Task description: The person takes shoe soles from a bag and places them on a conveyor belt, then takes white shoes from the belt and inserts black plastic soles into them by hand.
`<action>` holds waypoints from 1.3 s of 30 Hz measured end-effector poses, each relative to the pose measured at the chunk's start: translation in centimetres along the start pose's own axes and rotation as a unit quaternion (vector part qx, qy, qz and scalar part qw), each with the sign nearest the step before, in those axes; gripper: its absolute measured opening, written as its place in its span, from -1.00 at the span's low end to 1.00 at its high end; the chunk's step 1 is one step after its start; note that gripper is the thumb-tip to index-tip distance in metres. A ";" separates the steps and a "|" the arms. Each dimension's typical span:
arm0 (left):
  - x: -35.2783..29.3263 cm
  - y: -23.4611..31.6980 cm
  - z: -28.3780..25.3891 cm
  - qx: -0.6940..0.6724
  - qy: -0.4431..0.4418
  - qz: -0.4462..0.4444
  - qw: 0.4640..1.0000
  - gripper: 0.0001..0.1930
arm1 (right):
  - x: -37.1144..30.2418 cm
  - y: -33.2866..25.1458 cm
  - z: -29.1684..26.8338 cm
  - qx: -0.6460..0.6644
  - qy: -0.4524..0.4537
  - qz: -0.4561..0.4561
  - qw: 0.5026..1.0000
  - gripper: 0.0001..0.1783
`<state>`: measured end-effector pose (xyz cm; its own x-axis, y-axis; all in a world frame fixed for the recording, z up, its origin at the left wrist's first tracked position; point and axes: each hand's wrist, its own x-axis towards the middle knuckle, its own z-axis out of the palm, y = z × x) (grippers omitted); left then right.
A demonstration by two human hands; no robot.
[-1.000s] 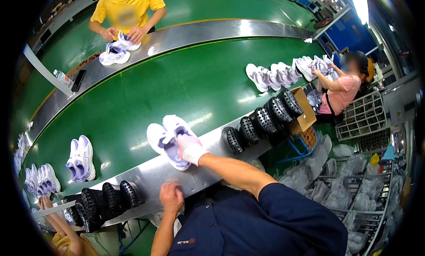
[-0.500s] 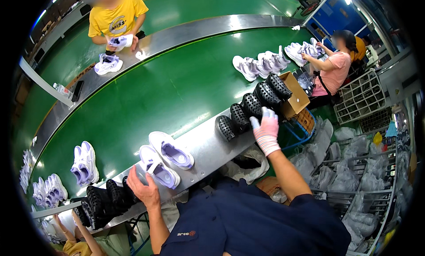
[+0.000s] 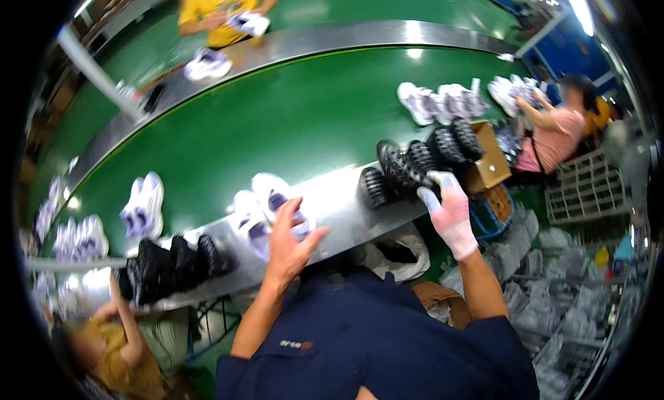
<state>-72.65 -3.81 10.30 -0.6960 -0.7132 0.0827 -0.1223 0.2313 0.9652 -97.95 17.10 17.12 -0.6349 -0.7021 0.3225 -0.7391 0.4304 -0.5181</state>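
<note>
My bare left hand (image 3: pixel 289 249) is open above the near bench edge, fingers and thumb spread, partly covering a pair of white and lilac sneakers (image 3: pixel 247 213). No contact with the sneakers can be made out. My gloved right hand (image 3: pixel 451 216) has its thumb and fingers closed round the near end of a black studded shoe-shaped piece (image 3: pixel 400 163), which tilts across its row. Similar black pieces (image 3: pixel 448 145) stand on both sides of it on the metal bench (image 3: pixel 332 244).
A green conveyor belt (image 3: pixel 311 116) carries several white sneakers (image 3: pixel 145 206). More black pieces (image 3: pixel 181 261) stand at left. A cardboard box (image 3: pixel 492 161) sits beyond my right hand. Co-workers are at far left, near left and far right. Racks with plastic-wrapped items (image 3: pixel 581 317) stand at right.
My left hand has moved right, from beside the sneakers to over them. My right hand has closed on one black piece, which now tilts out of its row. The whole view has shifted.
</note>
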 end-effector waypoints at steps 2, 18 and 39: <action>1.3 0.4 2.2 -0.189 -0.064 -0.046 0.979 -0.04 | -1.8 -3.4 0.5 0.182 -0.141 0.055 0.972 -0.65; 3.6 -6.3 -2.5 0.326 0.134 0.108 0.929 -0.21 | -2.7 -6.9 12.6 0.105 -0.381 0.131 0.909 -0.46; 3.8 -12.7 4.0 0.129 -0.047 -0.169 0.976 0.11 | -3.5 -1.5 24.0 -0.022 -0.238 0.076 0.968 -0.45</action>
<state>-76.53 -6.81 -2.61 -0.6449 -0.7170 -0.2646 -0.5216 0.1599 0.8381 -89.20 5.29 -2.27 -0.5686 -0.8064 -0.1624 -0.6615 0.5656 -0.4925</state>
